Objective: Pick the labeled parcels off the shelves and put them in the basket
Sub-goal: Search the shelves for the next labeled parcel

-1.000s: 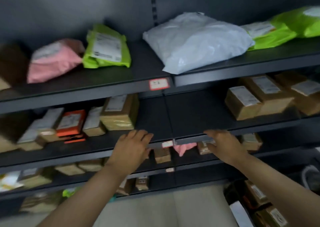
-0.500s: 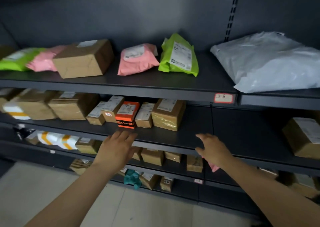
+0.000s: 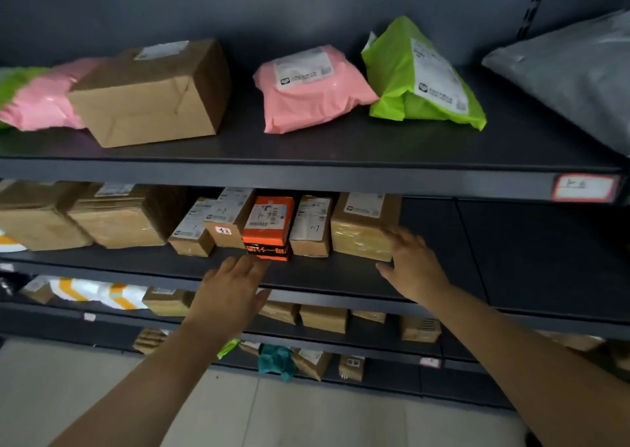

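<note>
On the middle shelf stands a row of labeled parcels: an orange box, small brown boxes beside it, and a tape-wrapped brown box at the row's right end. My left hand reaches toward the shelf with straight fingers, fingertips just below the orange box, holding nothing. My right hand is open, its fingers against the right side of the tape-wrapped box. No basket is in view.
The top shelf carries a large brown box, pink bags, a green bag and a grey bag. Lower shelves hold several small boxes. A red-framed shelf tag sits at the right. Pale floor lies below.
The view has swung left along the shelves and closer. Both hands rose from the lower shelf edge to the middle shelf; the right hand now touches the tape-wrapped box.
</note>
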Demonstrator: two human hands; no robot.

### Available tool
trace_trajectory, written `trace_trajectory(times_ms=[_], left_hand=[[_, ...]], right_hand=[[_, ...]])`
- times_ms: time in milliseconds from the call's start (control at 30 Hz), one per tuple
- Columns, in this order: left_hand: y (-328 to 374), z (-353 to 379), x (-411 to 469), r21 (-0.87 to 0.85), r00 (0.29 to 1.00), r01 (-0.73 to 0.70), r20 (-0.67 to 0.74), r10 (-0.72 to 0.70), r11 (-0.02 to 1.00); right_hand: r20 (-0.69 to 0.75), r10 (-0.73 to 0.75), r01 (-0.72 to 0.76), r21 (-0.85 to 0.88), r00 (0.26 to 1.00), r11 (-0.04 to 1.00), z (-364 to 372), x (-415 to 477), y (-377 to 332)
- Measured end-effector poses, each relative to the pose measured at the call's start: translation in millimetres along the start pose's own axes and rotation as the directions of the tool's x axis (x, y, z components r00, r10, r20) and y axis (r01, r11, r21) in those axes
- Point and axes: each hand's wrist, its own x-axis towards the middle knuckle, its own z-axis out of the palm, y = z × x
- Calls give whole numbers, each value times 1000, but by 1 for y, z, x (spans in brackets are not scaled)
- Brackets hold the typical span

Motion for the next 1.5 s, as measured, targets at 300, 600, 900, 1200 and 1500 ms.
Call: trace_trajectory(times_ms=[300,600,900,1200,1500], left_hand=[[-34,54,72,-100,990,-129,-66,123,987],[-17,94,117,-94,997,-63,31,66,994],[4,112,110,-60,997,-68,29,70,996],[19,99,102,-55,993,-115,-13,114,992],[51,109,105,-200,972,-236,-61,228,951]], right_hand=[[-123,112,-123,-82,986,989,32,63,-32],[-214,98,-115,-72,972,991,60,61,-28],[-452,80,-130,-80,888,988,80,7,-11],[-355,441,-424,128,824,896,68,-5,-6],[-354,432,-431,85,829,898,64,-5,5]])
